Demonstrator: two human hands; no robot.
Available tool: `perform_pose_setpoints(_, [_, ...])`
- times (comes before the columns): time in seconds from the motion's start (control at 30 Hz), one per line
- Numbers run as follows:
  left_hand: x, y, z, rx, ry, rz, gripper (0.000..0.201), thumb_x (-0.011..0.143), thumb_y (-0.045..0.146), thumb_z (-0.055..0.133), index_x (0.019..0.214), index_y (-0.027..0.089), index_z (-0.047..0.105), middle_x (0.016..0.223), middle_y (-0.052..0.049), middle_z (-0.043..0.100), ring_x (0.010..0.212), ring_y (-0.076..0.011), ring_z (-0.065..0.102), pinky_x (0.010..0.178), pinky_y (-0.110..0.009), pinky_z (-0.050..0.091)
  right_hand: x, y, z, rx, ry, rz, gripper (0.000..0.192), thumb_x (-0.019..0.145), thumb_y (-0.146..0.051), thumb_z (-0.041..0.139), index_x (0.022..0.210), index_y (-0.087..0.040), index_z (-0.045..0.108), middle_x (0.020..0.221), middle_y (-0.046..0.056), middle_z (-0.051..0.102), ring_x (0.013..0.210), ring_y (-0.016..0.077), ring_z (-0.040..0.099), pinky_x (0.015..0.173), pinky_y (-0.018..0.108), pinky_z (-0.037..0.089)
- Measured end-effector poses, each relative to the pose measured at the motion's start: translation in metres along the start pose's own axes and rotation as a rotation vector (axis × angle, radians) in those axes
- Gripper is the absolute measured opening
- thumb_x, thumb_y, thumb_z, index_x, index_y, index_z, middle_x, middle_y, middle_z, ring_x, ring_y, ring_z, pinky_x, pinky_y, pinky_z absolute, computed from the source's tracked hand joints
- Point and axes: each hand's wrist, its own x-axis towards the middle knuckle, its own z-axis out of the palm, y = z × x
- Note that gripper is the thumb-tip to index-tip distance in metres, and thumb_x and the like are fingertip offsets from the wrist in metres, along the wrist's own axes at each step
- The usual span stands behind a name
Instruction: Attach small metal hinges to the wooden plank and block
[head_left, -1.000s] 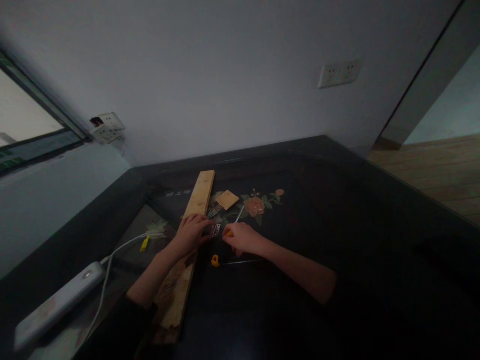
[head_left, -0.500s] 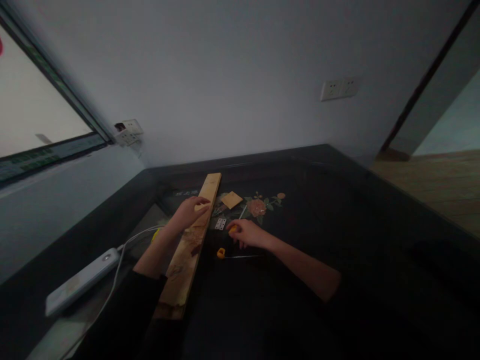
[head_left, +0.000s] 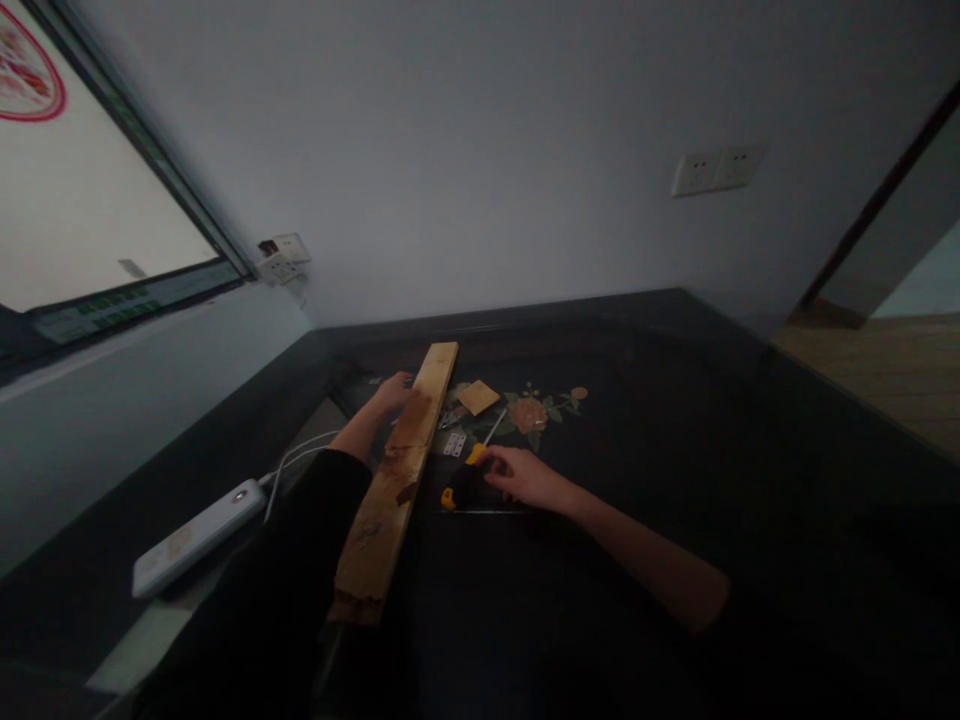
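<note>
A long wooden board (head_left: 386, 500) with dark, rough patches lies lengthwise on the black table. At its left edge, toward the far end, is my left hand (head_left: 390, 393), fingers loosely extended and close to the wood. I cannot tell whether it touches. A screwdriver (head_left: 463, 478) with a black and yellow handle lies right of the board, its shaft pointing away. My right hand (head_left: 526, 478) is beside the handle, fingers curved and apart, tips by the yellow collar. Beyond it are a small metal hinge (head_left: 454, 443) and a square wooden piece (head_left: 478, 397).
A white power bank (head_left: 199, 535) with a white cable (head_left: 289, 462) sits on the left of the table. Small items between the board and the wooden square are too dim to name. Wall sockets (head_left: 718, 170) are on the wall behind.
My left hand has shifted from above the board to its left side. My right hand has come off the screwdriver handle, slightly to the right. The view has shifted a little.
</note>
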Motion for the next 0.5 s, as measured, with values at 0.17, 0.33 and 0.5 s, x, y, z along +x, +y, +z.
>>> perform_pose_setpoints(0.17, [0.015, 0.016, 0.025, 0.077, -0.049, -0.078, 0.036, 0.091, 0.034, 0.058, 0.123, 0.016, 0.055, 0.122, -0.010, 0.058, 0.104, -0.0226, 0.061, 0.087, -0.044, 0.053, 0.000, 0.004, 0.000, -0.016, 0.016, -0.014, 0.030, 0.085, -0.012, 0.058, 0.115, -0.014, 0.061, 0.080, 0.000, 0.058, 0.063, 0.0080, 0.051, 0.057, 0.020, 0.038])
perform_pose_setpoints(0.33, [0.029, 0.027, 0.041, 0.176, -0.051, -0.160, 0.051, 0.088, 0.039, 0.061, 0.130, 0.013, 0.049, 0.125, -0.016, 0.058, 0.113, -0.0297, 0.059, 0.092, -0.046, 0.050, 0.002, 0.005, -0.001, -0.003, 0.011, -0.014, 0.031, 0.083, -0.011, 0.058, 0.114, -0.013, 0.060, 0.077, -0.001, 0.057, 0.067, 0.0096, 0.051, 0.060, 0.021, 0.037])
perform_pose_setpoints(0.5, [0.038, 0.027, 0.049, 0.252, -0.072, -0.225, 0.087, 0.075, 0.060, 0.063, 0.142, 0.013, 0.035, 0.136, -0.026, 0.051, 0.129, -0.0433, 0.046, 0.100, -0.051, 0.041, 0.003, 0.007, 0.000, 0.003, 0.009, -0.007, 0.032, 0.082, -0.011, 0.060, 0.113, -0.017, 0.060, 0.077, -0.001, 0.057, 0.068, 0.0105, 0.052, 0.059, 0.021, 0.036])
